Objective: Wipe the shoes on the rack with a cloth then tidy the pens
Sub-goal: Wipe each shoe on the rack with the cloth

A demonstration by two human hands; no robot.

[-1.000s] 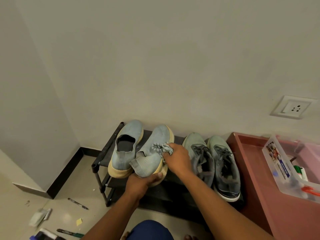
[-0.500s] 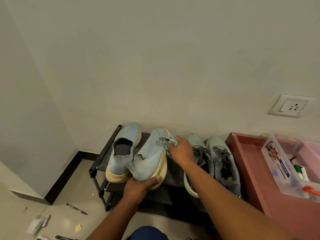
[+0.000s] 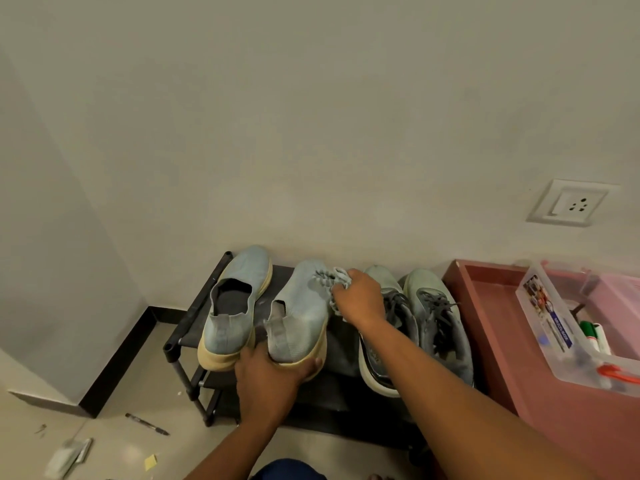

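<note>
I see the left hand (image 3: 268,374) gripping the heel of the blue shoe (image 3: 300,313) on the rack (image 3: 194,315), while the right hand (image 3: 360,299), now farther along, clutches the cloth (image 3: 329,276) against its toe.

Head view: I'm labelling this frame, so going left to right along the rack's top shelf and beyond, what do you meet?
Left blue slip-on shoe → second blue slip-on shoe, its heel gripped by the left hand → cloth bunched in the right hand → two grey lace-up shoes → red tray → clear plastic box.
</note>
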